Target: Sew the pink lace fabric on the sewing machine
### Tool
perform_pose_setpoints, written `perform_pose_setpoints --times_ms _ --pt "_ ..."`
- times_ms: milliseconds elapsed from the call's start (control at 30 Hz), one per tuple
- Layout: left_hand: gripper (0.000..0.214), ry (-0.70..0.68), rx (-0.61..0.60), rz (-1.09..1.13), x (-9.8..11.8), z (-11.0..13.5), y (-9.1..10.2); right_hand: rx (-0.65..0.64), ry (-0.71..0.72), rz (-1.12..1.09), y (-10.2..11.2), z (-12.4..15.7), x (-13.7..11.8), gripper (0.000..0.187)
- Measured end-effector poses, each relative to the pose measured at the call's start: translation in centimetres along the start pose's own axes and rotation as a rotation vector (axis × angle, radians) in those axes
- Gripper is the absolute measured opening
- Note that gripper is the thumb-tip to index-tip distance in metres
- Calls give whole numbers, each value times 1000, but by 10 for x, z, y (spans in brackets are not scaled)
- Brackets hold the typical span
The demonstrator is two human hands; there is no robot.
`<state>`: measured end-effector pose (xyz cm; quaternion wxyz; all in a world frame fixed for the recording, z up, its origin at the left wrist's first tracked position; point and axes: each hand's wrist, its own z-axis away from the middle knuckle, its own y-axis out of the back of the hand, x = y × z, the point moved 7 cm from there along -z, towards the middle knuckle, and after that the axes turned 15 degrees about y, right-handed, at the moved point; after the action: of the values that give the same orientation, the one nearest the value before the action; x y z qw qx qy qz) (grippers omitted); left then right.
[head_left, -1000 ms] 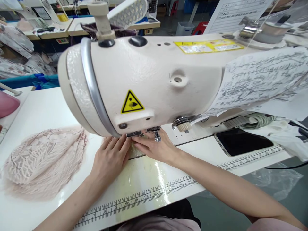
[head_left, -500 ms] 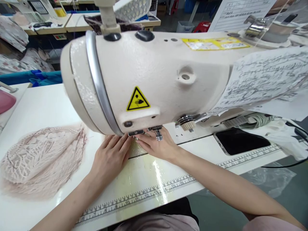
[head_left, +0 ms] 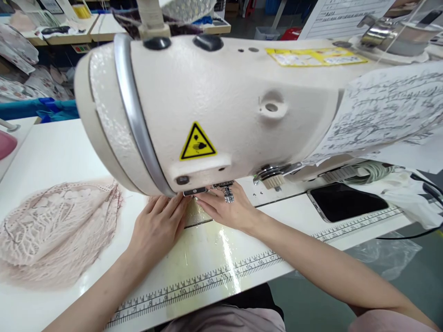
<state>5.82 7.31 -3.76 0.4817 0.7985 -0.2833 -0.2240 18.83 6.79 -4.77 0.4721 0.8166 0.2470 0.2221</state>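
Note:
The white sewing machine [head_left: 228, 106] spreads across the middle of the view. Under its head, my left hand [head_left: 157, 221] lies flat with fingers stretched forward, at the edge of a bit of pinkish fabric [head_left: 151, 200]. Just right of the needle area rests my right hand [head_left: 230, 207], its fingers extended and pointing left toward the other hand. The machine head hides the fingertips and most of the fabric there. To the left, a pale pink lace piece [head_left: 58, 230] lies on the white table [head_left: 194, 263], apart from both hands.
A phone [head_left: 346, 202] lies on the table at the right, near a coiled grey cable [head_left: 374, 174]. Printed rulers run along the front edge. Handwritten paper [head_left: 387, 110] hangs on the machine. Other worktables [head_left: 114, 30] stand behind.
The view has shifted slightly, so the machine looks a little nearer and the lace piece sits slightly further left. Both hands stay almost in place.

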Motion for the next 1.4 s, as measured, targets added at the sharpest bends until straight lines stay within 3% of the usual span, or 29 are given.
perform_pose_setpoints --times_ms 233,633,1400 --pt "34 -1 -2 19 -1 0 -2 -85 -42 -24 -7 1 0 34" --pt "37 17 -24 17 -2 0 -2 11 74 110 3 -3 -4 29" --pt "34 41 -16 4 -3 -3 1 -111 55 55 -11 0 -9 36"
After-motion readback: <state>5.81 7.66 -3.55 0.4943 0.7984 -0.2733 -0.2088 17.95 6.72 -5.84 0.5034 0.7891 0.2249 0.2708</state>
